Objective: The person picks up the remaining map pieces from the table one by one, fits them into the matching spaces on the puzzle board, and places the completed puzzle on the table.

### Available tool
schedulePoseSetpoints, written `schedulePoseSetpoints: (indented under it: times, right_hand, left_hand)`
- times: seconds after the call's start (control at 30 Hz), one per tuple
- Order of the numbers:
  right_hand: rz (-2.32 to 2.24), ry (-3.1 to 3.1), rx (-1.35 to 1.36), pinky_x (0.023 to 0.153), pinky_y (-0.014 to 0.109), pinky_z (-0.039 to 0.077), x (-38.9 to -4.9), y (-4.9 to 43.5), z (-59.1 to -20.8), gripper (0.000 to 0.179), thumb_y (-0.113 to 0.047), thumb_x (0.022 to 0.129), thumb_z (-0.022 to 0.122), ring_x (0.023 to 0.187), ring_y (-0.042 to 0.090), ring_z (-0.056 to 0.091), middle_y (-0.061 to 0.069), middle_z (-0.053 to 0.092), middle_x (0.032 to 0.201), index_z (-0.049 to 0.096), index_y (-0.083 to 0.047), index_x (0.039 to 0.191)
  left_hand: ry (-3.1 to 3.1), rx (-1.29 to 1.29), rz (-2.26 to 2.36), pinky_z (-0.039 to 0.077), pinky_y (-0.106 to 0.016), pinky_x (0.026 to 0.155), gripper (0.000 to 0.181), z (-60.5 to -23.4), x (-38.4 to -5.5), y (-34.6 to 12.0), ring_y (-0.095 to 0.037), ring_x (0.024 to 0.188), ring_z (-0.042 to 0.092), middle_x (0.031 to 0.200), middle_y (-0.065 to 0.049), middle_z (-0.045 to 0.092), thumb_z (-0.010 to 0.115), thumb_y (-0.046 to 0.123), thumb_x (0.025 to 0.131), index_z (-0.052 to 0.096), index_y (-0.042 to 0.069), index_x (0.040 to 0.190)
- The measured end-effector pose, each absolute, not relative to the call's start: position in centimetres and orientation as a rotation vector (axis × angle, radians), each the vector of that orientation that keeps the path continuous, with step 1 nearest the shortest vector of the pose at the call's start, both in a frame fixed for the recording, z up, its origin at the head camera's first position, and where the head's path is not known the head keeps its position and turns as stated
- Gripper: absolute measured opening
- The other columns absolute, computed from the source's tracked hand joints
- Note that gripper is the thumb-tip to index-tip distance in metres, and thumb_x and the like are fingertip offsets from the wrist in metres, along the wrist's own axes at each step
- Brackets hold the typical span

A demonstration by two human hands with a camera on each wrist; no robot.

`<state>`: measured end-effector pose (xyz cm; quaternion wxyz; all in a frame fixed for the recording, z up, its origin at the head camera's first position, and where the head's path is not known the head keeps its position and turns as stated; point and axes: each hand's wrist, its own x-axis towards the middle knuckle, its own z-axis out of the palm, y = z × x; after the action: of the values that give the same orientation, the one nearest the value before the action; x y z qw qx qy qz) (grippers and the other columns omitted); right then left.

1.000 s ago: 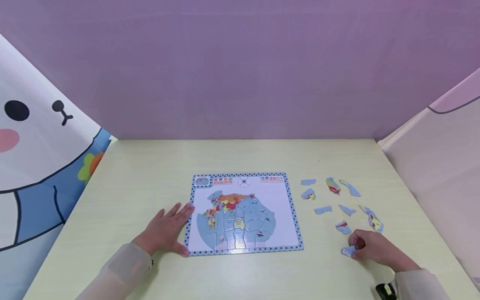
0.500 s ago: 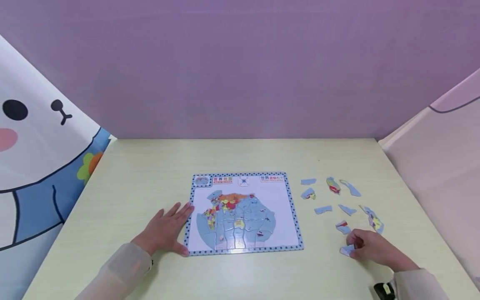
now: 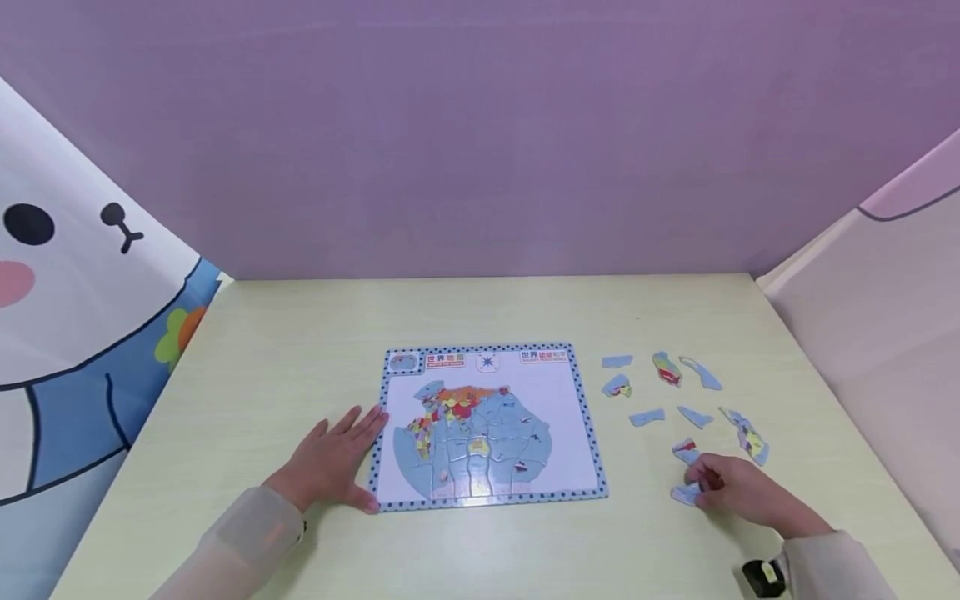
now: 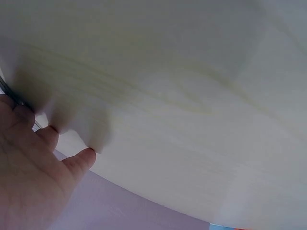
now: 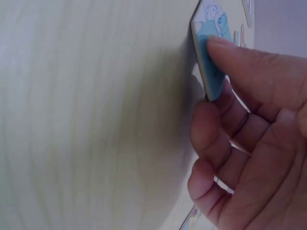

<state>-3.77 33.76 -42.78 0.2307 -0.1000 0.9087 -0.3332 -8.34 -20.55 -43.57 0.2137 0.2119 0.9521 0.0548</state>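
My right hand point(image 3: 738, 492) pinches a blue jigsaw piece point(image 3: 684, 494), low over the table on the right. In the right wrist view the thumb lies on the blue face of that puzzle piece point(image 5: 210, 52), with fingers curled at its other side. My left hand point(image 3: 330, 460) rests at the left edge of a world map puzzle board point(image 3: 577, 458), its fingers spread and touching the dotted border. Fitted pieces point(image 3: 480, 433) fill the left and middle of the map area. Only part of the left hand point(image 4: 38, 167) shows in the left wrist view.
Several loose puzzle pieces lie right of the board, among them a red and green one point(image 3: 667, 369), a long curved one point(image 3: 702, 373) and a multicoloured one point(image 3: 747, 437). A purple cloth wall point(image 3: 480, 150) rises behind the pale table point(image 3: 315, 325).
My right hand has shifted slightly to the left, carrying the blue jigsaw piece along. The left hand and the board stay where they were.
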Motion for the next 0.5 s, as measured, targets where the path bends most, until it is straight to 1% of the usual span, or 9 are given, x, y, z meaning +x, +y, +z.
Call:
schedulePoseSetpoints:
  times: [0.07,0.23,0.5]
  right_hand:
    - [-0.928,2.488,-0.282,0.057,0.023,0.035,-3.83,33.73,-42.71,0.013,-0.001,0.08,0.068,0.067,0.004,0.041,-0.001,0.045,0.072,0.06,-0.004,0.09]
    - [-0.938,2.476,-0.291,0.059,0.023,0.035,-4.07,33.62,-42.75,0.012,-0.002,0.08,0.068,0.068,0.004,0.042,-0.002,0.047,0.073,0.062,-0.004,0.09]
    - [-0.954,2.52,-0.285,0.059,0.022,0.039,-4.27,33.35,-42.97,0.013,-0.004,0.08,0.071,0.068,0.003,0.044,-0.003,0.049,0.074,0.066,-0.003,0.091]
  left_hand:
    - [2.643,0.588,0.153,0.02,-0.068,0.105,0.118,-43.52,-8.3,-20.54,-0.041,0.142,0.018,0.155,-0.014,0.026,0.081,0.06,0.06,0.03,0.003,0.149]
    - [2.646,0.585,0.151,0.02,-0.068,0.105,0.117,-43.4,-8.24,-20.5,-0.04,0.142,0.018,0.156,-0.013,0.026,0.081,0.06,0.06,0.03,0.003,0.149]
    - [2.64,0.59,0.147,0.02,-0.068,0.105,0.116,-43.37,-8.18,-20.46,-0.041,0.142,0.017,0.156,-0.014,0.026,0.081,0.059,0.061,0.03,0.003,0.149]
